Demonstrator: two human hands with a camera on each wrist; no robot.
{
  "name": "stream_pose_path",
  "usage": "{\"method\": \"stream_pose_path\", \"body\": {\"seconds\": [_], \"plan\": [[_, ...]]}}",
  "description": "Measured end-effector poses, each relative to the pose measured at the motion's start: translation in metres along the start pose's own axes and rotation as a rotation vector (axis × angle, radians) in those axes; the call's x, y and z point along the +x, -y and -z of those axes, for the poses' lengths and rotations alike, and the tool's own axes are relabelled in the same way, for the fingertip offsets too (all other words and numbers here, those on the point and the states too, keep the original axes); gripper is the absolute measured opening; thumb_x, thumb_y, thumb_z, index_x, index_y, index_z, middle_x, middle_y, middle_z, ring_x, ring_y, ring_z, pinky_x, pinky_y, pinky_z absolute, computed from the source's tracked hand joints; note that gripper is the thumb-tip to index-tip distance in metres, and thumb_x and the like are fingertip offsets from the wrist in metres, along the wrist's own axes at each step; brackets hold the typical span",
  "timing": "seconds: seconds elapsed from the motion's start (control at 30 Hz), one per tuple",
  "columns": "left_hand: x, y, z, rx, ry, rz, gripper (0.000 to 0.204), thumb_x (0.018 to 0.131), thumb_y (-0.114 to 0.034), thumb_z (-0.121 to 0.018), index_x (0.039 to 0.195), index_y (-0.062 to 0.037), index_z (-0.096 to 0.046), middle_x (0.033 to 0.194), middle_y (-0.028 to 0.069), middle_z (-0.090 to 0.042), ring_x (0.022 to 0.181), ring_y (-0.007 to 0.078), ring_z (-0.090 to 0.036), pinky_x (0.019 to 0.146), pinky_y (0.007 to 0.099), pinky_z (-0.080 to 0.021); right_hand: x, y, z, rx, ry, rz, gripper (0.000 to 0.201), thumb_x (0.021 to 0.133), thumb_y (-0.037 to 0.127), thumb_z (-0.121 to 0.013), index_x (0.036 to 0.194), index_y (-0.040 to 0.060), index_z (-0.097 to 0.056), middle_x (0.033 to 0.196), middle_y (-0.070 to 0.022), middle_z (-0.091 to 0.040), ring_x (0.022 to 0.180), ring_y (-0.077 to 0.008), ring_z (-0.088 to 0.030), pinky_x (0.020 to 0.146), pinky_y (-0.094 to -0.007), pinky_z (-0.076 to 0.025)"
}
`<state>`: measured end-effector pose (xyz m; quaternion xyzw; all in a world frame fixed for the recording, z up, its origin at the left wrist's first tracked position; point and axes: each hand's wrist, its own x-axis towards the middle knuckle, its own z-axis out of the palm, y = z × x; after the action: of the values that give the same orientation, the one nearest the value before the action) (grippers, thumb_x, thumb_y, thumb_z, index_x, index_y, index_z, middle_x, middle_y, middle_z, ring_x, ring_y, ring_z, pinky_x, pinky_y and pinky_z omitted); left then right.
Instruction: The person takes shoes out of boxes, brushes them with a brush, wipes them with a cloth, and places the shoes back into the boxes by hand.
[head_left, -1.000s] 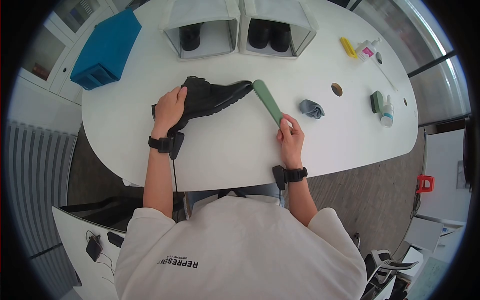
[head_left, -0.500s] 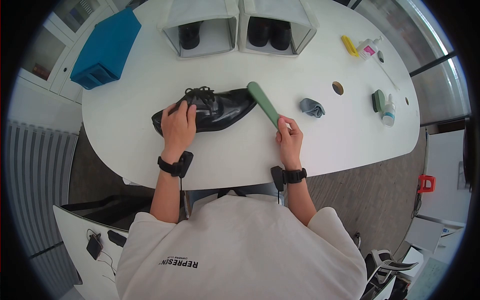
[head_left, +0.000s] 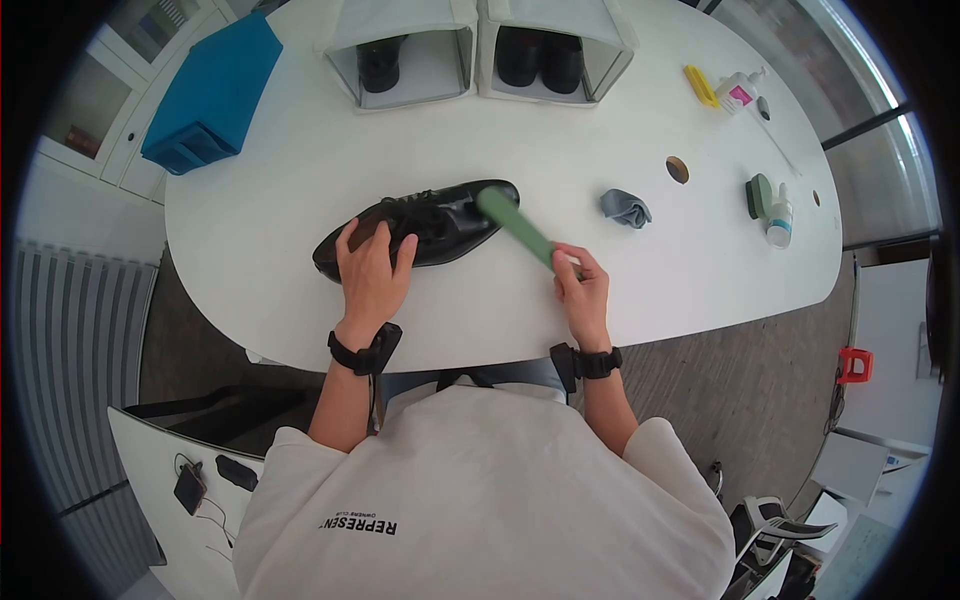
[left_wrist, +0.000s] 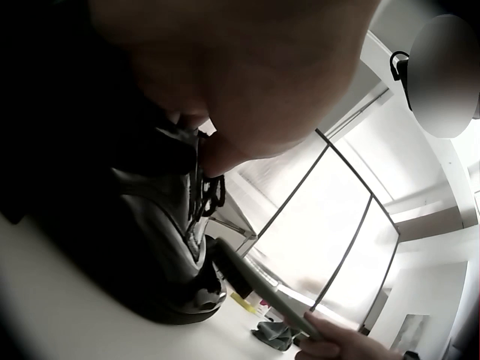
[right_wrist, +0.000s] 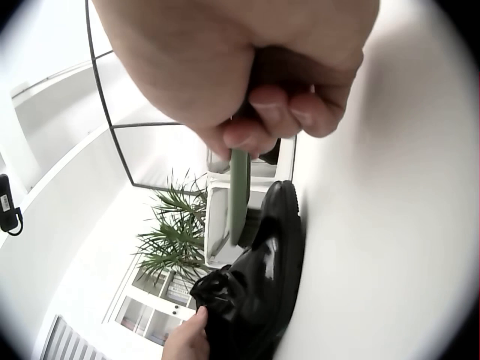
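A black leather lace-up shoe (head_left: 455,240) sits upright on the white table (head_left: 250,225), its toe pointing right. My left hand (head_left: 375,285) holds it around the opening at the heel end, fingers spread over the near side; the thumb is close to the laces (left_wrist: 214,193) in the left wrist view. Between thumb and fingers, my right hand (head_left: 583,290) pinches the end of a green-handled brush (head_left: 520,232). The brush head lies over the toe, and its dark bristles (right_wrist: 250,227) face the shoe's upper in the right wrist view.
Two white boxes (head_left: 400,28) with dark shoes inside stand at the back. Right of the brush lies a crumpled grey cloth (head_left: 627,208). Farther right are a yellow object (head_left: 702,87), a pump bottle (head_left: 739,93), another green brush (head_left: 760,197) and a small bottle (head_left: 780,222). A blue case (head_left: 215,90) is back left.
The shoe has rolled from its side to upright and come slightly nearer. My left hand has shifted right with it. The brush has moved from the toe tip onto the top of the toe.
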<state>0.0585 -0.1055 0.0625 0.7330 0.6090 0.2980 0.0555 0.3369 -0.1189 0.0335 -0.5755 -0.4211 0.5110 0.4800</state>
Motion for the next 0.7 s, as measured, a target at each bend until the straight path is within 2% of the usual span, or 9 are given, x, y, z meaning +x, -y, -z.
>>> {"method": "stream_pose_path", "body": {"seconds": [0.1,0.2,0.27,0.33,0.47,0.53,0.6,0.67,0.7], "plan": [[0.002,-0.007,0.006,-0.109,0.066,0.091,0.034,0.094,-0.026,-0.053,0.107,0.0047,-0.056,0.088,0.0162,-0.064,0.088,0.0287,-0.06,0.104,0.0424,-0.031,0.003,-0.006,0.0,0.094,-0.137,0.011,0.025,0.095,0.022,-0.059,0.108,0.0016,-0.064,0.056,0.0067,-0.045,0.049,-0.0016,-0.034,0.045,-0.0206,-0.023],[0.0,-0.001,0.0,-0.284,0.106,0.209,0.031,0.092,-0.022,-0.057,0.108,0.0046,-0.054,0.096,0.0141,-0.064,0.09,0.0223,-0.06,0.101,0.0359,-0.036,0.001,-0.005,0.001,-0.029,0.047,0.006,0.028,0.094,0.024,-0.06,0.108,0.0006,-0.063,0.055,0.0064,-0.044,0.049,-0.0016,-0.034,0.045,-0.0203,-0.024],[0.002,-0.004,0.0,-0.403,0.114,0.286,0.029,0.092,-0.019,-0.059,0.108,0.0047,-0.054,0.099,0.0122,-0.064,0.092,0.0183,-0.06,0.098,0.0319,-0.039,0.002,-0.006,-0.001,0.047,-0.095,0.007,0.027,0.094,0.024,-0.06,0.108,0.0004,-0.063,0.055,0.006,-0.045,0.048,-0.0018,-0.034,0.044,-0.0207,-0.024],[0.006,-0.009,0.003,-0.809,0.117,0.349,0.032,0.089,-0.02,-0.062,0.106,0.006,-0.054,0.095,0.0131,-0.063,0.087,0.0197,-0.06,0.087,0.0329,-0.044,0.0,-0.003,0.002,0.082,-0.058,-0.031,0.027,0.094,0.024,-0.06,0.107,0.0005,-0.063,0.056,0.0057,-0.046,0.048,-0.0019,-0.035,0.044,-0.0206,-0.024],[0.005,-0.009,0.002,-0.835,0.058,0.314,0.026,0.088,-0.012,-0.061,0.104,0.0066,-0.053,0.089,0.0094,-0.062,0.082,0.0129,-0.055,0.079,0.0249,-0.044,-0.005,-0.003,-0.002,0.113,0.016,-0.059,0.026,0.094,0.024,-0.06,0.107,0.0007,-0.063,0.057,0.005,-0.047,0.047,-0.002,-0.036,0.043,-0.0204,-0.025],[0.004,0.004,-0.001,-0.698,0.194,0.434,0.027,0.093,-0.011,-0.057,0.115,0.0053,-0.054,0.105,0.0081,-0.064,0.094,0.0096,-0.057,0.082,0.0221,-0.043,-0.001,-0.005,-0.007,0.183,-0.066,-0.045,0.025,0.094,0.023,-0.06,0.106,0.0009,-0.063,0.057,0.0049,-0.047,0.048,-0.0023,-0.036,0.044,-0.0203,-0.026],[0.002,0.007,-0.008,-0.764,0.089,0.408,0.024,0.092,-0.01,-0.057,0.11,0.0062,-0.054,0.098,0.0082,-0.064,0.088,0.0089,-0.056,0.079,0.021,-0.043,-0.002,-0.006,-0.009,0.251,-0.148,-0.039,0.024,0.094,0.022,-0.06,0.106,0.0011,-0.063,0.057,0.0048,-0.047,0.048,-0.0026,-0.037,0.044,-0.0202,-0.027],[0.007,0.0,-0.004,-0.829,-0.014,0.371,0.021,0.091,-0.009,-0.058,0.104,0.0071,-0.055,0.09,0.0083,-0.065,0.082,0.0082,-0.056,0.076,0.0199,-0.042,-0.004,-0.001,-0.009,0.169,0.061,-0.017,0.024,0.094,0.021,-0.059,0.109,0.0017,-0.063,0.057,0.0047,-0.047,0.05,-0.0029,-0.038,0.046,-0.0203,-0.028],[0.008,-0.004,0.001,-0.89,-0.064,0.387,0.02,0.092,-0.009,-0.057,0.105,0.0062,-0.055,0.092,0.0074,-0.065,0.084,0.0081,-0.056,0.077,0.0199,-0.042,-0.006,0.002,-0.01,0.167,0.06,-0.014,0.024,0.094,0.021,-0.059,0.109,0.0017,-0.063,0.057,0.0047,-0.047,0.05,-0.0029,-0.038,0.046,-0.0203,-0.028]]}}
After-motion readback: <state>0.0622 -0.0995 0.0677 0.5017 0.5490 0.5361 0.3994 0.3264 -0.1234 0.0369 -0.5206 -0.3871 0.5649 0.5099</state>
